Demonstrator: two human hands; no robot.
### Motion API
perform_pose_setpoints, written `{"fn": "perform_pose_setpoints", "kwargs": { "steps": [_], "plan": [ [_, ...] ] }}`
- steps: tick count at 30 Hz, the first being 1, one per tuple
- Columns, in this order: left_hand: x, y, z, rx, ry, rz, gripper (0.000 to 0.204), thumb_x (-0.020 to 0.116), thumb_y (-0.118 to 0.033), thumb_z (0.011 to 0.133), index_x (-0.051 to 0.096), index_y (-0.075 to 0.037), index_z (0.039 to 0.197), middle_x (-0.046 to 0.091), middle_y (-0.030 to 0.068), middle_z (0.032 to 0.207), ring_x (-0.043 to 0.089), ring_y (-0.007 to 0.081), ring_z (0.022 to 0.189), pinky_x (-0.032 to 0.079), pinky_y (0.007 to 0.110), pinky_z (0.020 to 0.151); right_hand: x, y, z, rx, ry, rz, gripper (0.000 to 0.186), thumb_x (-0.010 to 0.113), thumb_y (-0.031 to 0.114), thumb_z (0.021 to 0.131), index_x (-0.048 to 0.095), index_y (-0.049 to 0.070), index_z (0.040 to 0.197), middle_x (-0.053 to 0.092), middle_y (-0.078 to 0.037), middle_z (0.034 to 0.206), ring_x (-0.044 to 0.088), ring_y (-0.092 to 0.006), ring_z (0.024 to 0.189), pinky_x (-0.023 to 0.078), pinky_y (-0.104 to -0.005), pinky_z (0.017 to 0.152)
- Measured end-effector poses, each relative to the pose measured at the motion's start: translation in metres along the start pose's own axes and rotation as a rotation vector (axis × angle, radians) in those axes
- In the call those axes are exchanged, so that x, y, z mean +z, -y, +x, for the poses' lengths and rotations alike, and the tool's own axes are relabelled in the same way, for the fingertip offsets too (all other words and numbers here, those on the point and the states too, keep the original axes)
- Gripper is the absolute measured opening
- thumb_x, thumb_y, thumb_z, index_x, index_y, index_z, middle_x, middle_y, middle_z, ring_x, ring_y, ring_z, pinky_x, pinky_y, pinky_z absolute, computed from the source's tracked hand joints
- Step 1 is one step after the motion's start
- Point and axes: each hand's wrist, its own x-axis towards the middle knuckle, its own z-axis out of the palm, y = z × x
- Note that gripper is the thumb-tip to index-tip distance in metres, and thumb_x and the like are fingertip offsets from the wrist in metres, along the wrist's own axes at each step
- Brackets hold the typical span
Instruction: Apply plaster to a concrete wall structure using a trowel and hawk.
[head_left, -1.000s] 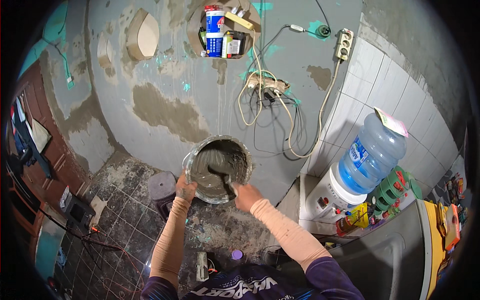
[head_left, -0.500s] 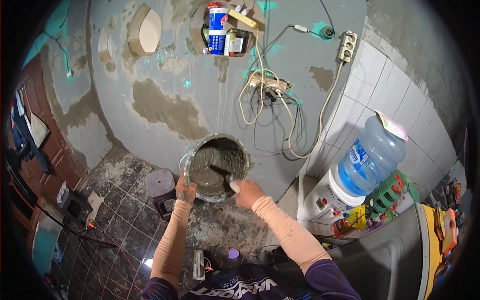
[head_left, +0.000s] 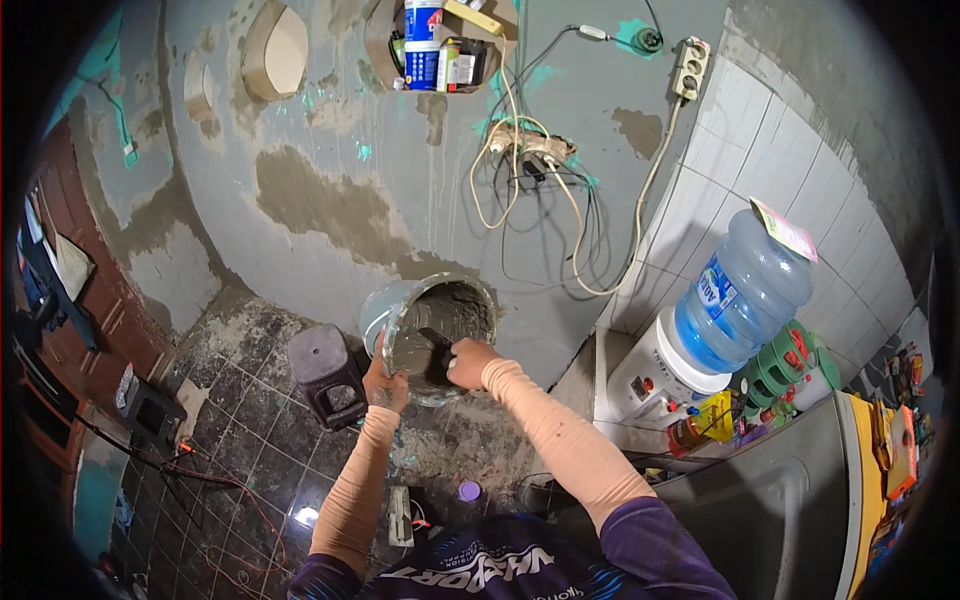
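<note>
A round bucket (head_left: 388,305) with grey wet mortar on its inside is tilted toward me, near the wall in the middle of the view. My left hand (head_left: 386,382) grips its left lower rim, thumb and fingers closed on it. My right hand (head_left: 467,364) is inside the bucket's right half, closed on a trowel (head_left: 432,338) whose dark blade lies in the mortar. The trowel's handle is mostly hidden by my fingers. A dark plastic stool (head_left: 318,358) stands just left of the bucket.
On the right stand a water dispenser (head_left: 645,370) with a large bottle (head_left: 750,280), green racks (head_left: 775,360) and a grey appliance top (head_left: 760,500). Cords (head_left: 570,230) hang on the wall. A purple lid (head_left: 470,490), tools and cables lie on the dirty tiled floor; a door (head_left: 100,280) is left.
My left hand has shifted right and down along the bucket, which now shows more of its outer side. My right hand has moved left and up, further into the bucket.
</note>
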Motion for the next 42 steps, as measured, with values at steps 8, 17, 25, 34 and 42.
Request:
{"fn": "perform_pose_setpoints", "kwargs": {
  "steps": [8, 17, 25, 34, 42],
  "plan": [
    [-0.008, -0.028, -0.034, 0.032, 0.042, 0.839, 0.082, 0.052, -0.003, 0.069, 0.033, -0.032, 0.144, 0.065, 0.0191, 0.095, 0.059, 0.0358, 0.066, 0.049, 0.036, 0.062, 0.018, -0.057, -0.037, 0.322, 0.405, 1.054, 0.046, 0.056, 0.009, 0.08, 0.051, 0.004, 0.125, 0.051, -0.004, 0.069, 0.042, -0.0102, 0.042, 0.029, -0.0237, 0.032],
    [-0.02, -0.06, -0.024, 0.029, 0.202, 0.847, 0.079, 0.051, -0.003, 0.068, 0.036, -0.026, 0.143, 0.061, 0.0241, 0.077, 0.063, 0.0407, 0.076, 0.048, 0.042, 0.069, 0.09, -0.076, -0.051, 0.28, 0.483, 1.754, 0.027, 0.05, 0.009, 0.085, 0.057, 0.01, 0.111, 0.056, -0.003, 0.08, 0.043, -0.0094, 0.044, 0.025, -0.0191, 0.029],
    [-0.028, -0.062, -0.017, 0.015, 0.232, 0.853, 0.08, 0.054, -0.004, 0.069, 0.033, -0.023, 0.144, 0.062, 0.0225, 0.112, 0.06, 0.0376, 0.103, 0.048, 0.039, 0.087, 0.115, -0.067, -0.052, 0.275, 0.451, 1.993, 0.032, 0.047, 0.015, 0.088, 0.051, 0.002, 0.116, 0.057, -0.012, 0.077, 0.042, -0.0095, 0.04, 0.026, -0.0186, 0.028],
    [-0.044, -0.04, -0.025, -0.037, 0.165, 0.616, 0.064, 0.054, -0.001, 0.074, 0.041, -0.006, 0.136, 0.06, 0.0133, 0.12, 0.057, 0.0232, 0.109, 0.043, 0.031, 0.094, 0.115, -0.027, -0.048, 0.135, 0.551, 2.186, 0.032, 0.049, 0.018, 0.089, 0.05, 0.005, 0.119, 0.055, -0.01, 0.079, 0.04, -0.007, 0.046, 0.025, -0.0145, 0.032],
    [-0.028, -0.015, -0.046, -0.175, -0.109, -0.085, 0.054, 0.05, 0.001, 0.076, 0.044, -0.006, 0.129, 0.059, 0.0048, 0.109, 0.057, 0.0147, 0.092, 0.05, 0.026, 0.077, 0.116, 0.006, -0.046, 0.143, 0.445, 2.375, 0.03, 0.05, 0.018, 0.091, 0.048, 0.003, 0.116, 0.053, -0.012, 0.082, 0.044, -0.0077, 0.05, 0.03, -0.0162, 0.036]
  ]
}}
